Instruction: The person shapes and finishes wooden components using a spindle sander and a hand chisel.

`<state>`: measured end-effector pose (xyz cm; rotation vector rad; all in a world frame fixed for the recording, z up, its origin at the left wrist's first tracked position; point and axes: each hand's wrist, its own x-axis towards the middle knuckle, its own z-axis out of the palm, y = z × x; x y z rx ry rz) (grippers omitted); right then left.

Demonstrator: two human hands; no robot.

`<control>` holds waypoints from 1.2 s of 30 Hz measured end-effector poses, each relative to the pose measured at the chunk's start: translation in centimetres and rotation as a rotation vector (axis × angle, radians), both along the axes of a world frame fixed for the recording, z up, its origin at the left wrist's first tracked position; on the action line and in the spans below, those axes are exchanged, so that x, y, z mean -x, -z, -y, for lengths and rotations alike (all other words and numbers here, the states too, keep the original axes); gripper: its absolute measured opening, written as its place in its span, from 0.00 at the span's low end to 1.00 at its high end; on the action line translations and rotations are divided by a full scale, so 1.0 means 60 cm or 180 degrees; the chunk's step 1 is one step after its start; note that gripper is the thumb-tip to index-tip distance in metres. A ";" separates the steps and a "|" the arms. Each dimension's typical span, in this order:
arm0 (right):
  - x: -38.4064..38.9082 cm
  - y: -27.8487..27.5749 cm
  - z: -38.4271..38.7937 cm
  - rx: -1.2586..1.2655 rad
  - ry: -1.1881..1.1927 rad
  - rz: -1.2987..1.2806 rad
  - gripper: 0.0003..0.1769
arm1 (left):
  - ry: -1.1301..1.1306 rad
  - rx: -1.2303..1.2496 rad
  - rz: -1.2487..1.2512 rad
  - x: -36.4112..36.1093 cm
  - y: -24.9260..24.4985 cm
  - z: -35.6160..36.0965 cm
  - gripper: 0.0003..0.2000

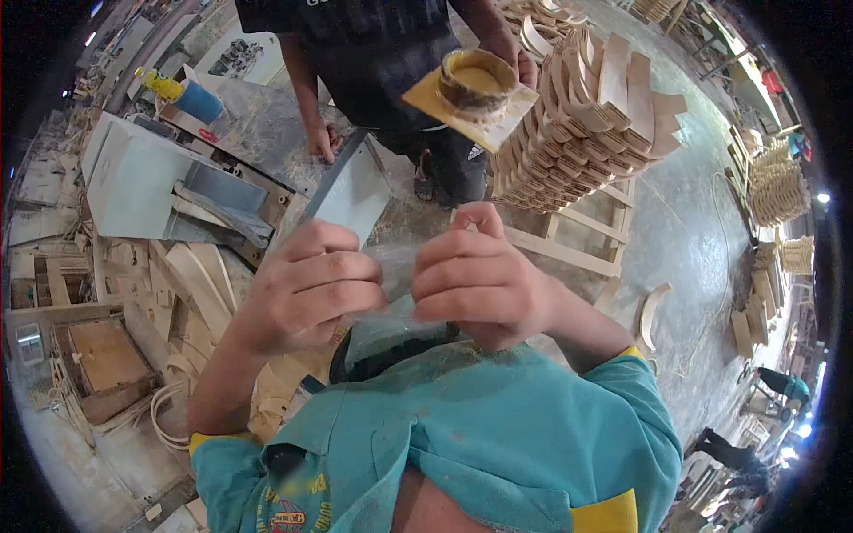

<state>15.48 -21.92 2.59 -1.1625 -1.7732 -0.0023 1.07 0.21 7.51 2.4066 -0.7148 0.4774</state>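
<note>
A thin, clear piece of plastic (393, 268), perhaps a bag or film, stretches between my two hands in front of my chest. My left hand (320, 286) is closed on its left side, fingers curled inward. On the other side my right hand (480, 280) pinches it, with the index finger bent up. The plastic is see-through, so its edges are hard to make out. Beyond my hands a person in dark clothes holds a stained square board (506, 124) carrying a round pot of yellowish paste (477, 80).
Curved wooden pieces (577, 124) are stacked on a pallet (569, 244) ahead right. A grey-white machine (142, 178) stands left, with a blue container (200, 102) and yellow bottle (160, 84) behind it. Wooden strips (200, 284) lean at my left. One curved piece (653, 317) lies on the floor.
</note>
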 end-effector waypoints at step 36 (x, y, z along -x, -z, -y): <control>-0.040 0.203 0.099 -0.0016 0.2223 -0.0924 0.19 | -0.0566 0.1467 -0.1233 -0.133 0.203 0.071 0.15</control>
